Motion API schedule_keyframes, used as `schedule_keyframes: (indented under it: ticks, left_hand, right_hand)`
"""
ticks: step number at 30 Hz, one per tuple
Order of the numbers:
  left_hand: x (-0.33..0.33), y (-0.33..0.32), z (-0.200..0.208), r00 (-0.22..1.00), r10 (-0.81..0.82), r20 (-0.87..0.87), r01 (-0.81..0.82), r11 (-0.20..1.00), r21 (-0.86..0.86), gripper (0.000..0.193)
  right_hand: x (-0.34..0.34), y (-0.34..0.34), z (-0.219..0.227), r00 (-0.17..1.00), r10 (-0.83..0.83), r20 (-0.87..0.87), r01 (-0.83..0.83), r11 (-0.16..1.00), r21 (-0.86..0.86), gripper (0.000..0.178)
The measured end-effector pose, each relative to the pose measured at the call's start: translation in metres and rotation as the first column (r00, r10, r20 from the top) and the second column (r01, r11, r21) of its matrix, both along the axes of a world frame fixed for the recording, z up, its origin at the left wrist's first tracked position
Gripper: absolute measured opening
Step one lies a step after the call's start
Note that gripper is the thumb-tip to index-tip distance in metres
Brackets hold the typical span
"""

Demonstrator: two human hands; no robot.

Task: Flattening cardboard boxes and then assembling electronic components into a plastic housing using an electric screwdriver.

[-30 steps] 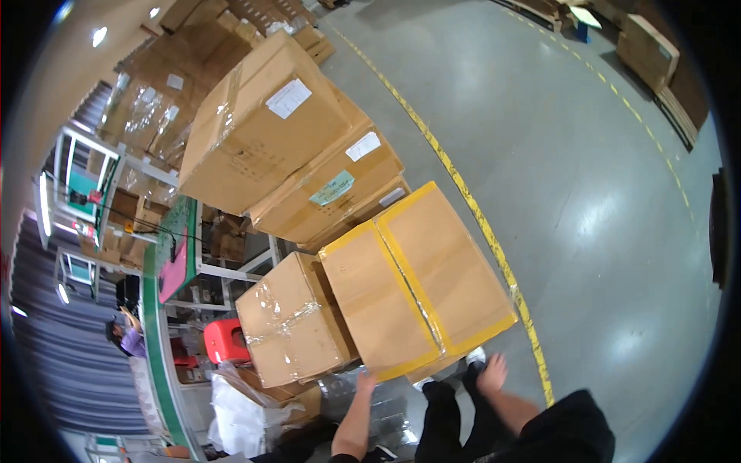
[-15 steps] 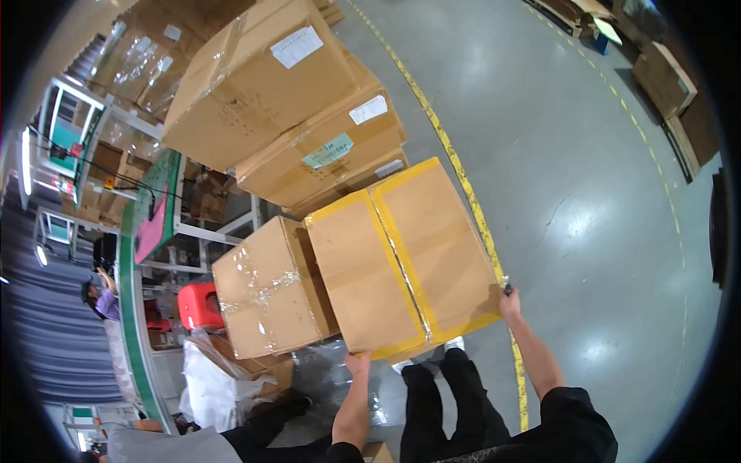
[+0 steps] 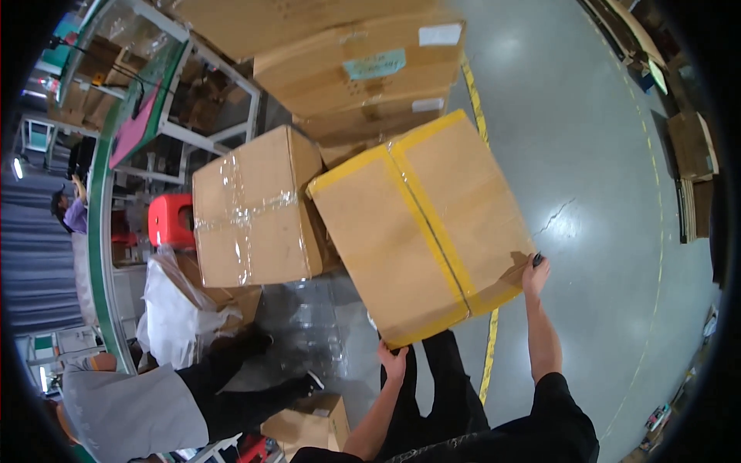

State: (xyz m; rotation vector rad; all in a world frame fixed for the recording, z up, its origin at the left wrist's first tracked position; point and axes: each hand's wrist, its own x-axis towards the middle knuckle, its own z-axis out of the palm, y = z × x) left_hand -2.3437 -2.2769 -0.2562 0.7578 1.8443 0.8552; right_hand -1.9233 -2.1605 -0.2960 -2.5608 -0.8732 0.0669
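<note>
A large cardboard box point(image 3: 421, 228) with yellow tape along its edges and centre seam is in front of me, at a slant. My left hand point(image 3: 392, 359) is closed on its near left corner, with part of the fingers under the edge. At the near right corner my right hand point(image 3: 536, 274) grips the box too. A small black object point(image 3: 538, 260), too small to name, sticks out of that hand by the thumb. Whether the box's underside rests on anything is hidden. Close on its left stands another cardboard box point(image 3: 255, 208) with clear tape.
Stacked cardboard boxes point(image 3: 309, 77) with labels stand beyond. A red stool point(image 3: 171, 221), white plastic wrapping point(image 3: 174, 309) and a green-edged workbench point(image 3: 100, 231) are at the left. A co-worker in grey point(image 3: 139, 413) is at lower left, near an open carton point(image 3: 309, 424). Yellow floor tape point(image 3: 488, 363) runs past my right.
The yellow-taped box has turned a little and shifted right in the view, both hands still on it. My view has moved, and more of the co-worker and the open carton shows.
</note>
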Motion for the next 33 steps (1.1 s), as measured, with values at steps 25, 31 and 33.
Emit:
schedule_keyframes:
  ticks: [25,31,33]
  left_hand:
    - [-0.2,-0.02,-0.234,0.303,0.574,0.761,-0.445,0.791,-0.42,0.042]
    - [-0.195,-0.043,-0.244,0.223,0.546,0.807,-0.507,0.773,-0.383,0.041]
    - [-0.191,-0.043,-0.24,0.225,0.52,0.824,-0.524,0.777,-0.348,0.041]
  right_hand:
    - [-0.019,0.343,-0.01,0.939,0.336,-0.074,-0.344,0.917,-0.202,0.058]
    - [-0.032,0.336,0.007,0.953,0.292,-0.08,-0.302,0.934,-0.19,0.059]
    - [-0.034,0.334,0.009,0.977,0.213,-0.033,-0.212,0.928,-0.307,0.061]
